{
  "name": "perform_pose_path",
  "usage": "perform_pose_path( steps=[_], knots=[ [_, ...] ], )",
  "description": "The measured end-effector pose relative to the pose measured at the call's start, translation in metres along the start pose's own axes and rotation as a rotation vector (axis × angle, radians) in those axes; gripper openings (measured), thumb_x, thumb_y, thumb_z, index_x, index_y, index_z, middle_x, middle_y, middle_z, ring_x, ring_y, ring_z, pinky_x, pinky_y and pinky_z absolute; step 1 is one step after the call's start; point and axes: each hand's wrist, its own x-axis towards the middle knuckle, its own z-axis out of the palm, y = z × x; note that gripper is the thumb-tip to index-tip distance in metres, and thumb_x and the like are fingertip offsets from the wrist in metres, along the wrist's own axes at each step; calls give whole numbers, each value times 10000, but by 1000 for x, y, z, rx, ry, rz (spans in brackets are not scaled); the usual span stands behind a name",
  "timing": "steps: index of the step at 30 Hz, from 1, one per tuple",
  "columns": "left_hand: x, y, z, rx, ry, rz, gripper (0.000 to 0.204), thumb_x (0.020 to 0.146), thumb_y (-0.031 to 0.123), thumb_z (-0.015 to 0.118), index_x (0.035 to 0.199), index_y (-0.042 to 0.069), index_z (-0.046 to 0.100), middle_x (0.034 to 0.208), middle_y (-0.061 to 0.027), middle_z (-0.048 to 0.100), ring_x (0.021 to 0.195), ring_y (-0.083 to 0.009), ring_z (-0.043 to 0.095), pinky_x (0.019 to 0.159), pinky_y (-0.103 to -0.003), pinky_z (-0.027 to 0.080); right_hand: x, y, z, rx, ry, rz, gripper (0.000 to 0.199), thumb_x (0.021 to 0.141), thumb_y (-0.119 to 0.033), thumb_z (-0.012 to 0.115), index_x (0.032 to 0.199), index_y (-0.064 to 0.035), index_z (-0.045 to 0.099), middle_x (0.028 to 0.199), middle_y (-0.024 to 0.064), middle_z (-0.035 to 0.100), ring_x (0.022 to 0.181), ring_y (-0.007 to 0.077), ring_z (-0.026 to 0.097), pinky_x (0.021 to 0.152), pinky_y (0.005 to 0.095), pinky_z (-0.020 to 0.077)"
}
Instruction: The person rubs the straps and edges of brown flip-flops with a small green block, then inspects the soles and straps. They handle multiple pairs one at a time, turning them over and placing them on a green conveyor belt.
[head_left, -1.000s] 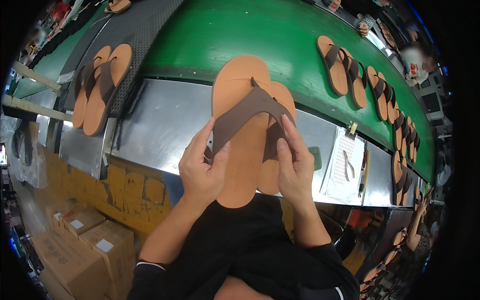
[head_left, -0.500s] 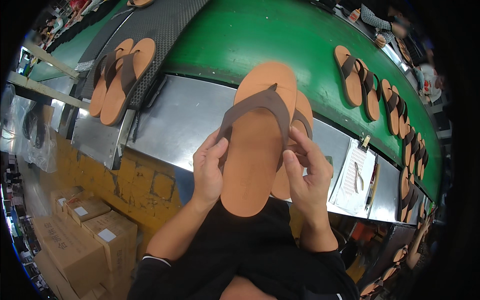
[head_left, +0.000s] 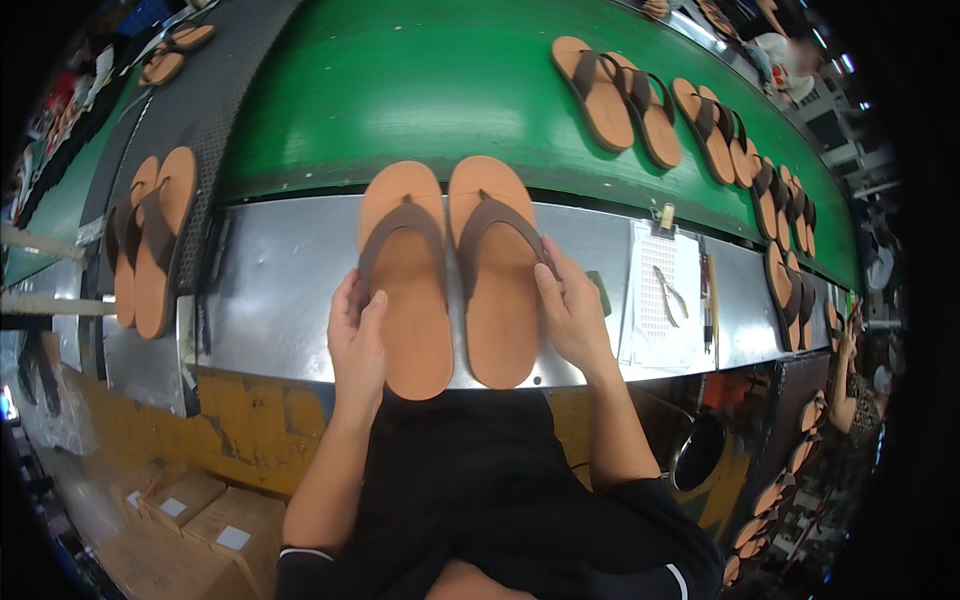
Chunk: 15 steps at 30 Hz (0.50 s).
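Observation:
Two tan flip-flops with dark brown straps are side by side above the metal ledge (head_left: 280,290), toes pointing away from me. My left hand (head_left: 357,325) grips the outer edge of the left flip-flop (head_left: 415,320), thumb by the strap's end on top and fingers tucked at its side. On the other side, my right hand (head_left: 570,305) holds the right flip-flop (head_left: 503,330) by its outer edge, with the thumb near the strap. A narrow gap separates the two soles. My fingertips under the edges are partly hidden.
Beyond the ledge runs a green conveyor belt (head_left: 400,100) carrying several flip-flop pairs (head_left: 597,100) at right. Another pair (head_left: 165,240) stands on a dark textured belt (head_left: 225,110) at left. A clipboard with paper (head_left: 650,330) and pliers (head_left: 672,295) lie right. Cartons (head_left: 235,520) sit lower left.
The flip-flops were overlapping, one in front of the other; now they are apart, side by side and lower over the ledge. My view has shifted to the right.

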Motion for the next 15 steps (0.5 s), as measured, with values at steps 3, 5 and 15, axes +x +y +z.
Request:
perform_pose_path(
  steps=[3, 5, 15],
  knots=[
    [-11, 3, 7, 437, 9, 357, 531, 973, 153, 582, 1442, -30, 415, 1475, -228, 424, 1362, -275, 440, 1087, -378, 386, -1, 11, -5, 144, 24, 42, 433, 1031, -209, 513, 1386, 39, 506, 1220, 213, 650, 1125, 281, 630, 949, 334, 476],
    [-14, 13, 15, 599, -45, 529, 552, 953, 160, 611, 1448, -1, 428, 1467, -235, 435, 1359, -303, 442, 1090, -399, 380, -1, 10, -9, 250, 50, 70, 427, 1026, -196, 522, 1383, 39, 513, 1204, 202, 663, 1109, 259, 638, 949, 325, 477],
    [-24, 40, 50, -45, -470, 254, 518, 1087, 316, 378, 1447, -54, 420, 1286, -118, 614, 1179, -144, 565, 992, -272, 444, -17, -55, -23, 174, 203, -229, 392, 927, -123, 681, 1282, 25, 604, 1075, 152, 674, 968, 191, 658, 729, 284, 587]
  ],
)
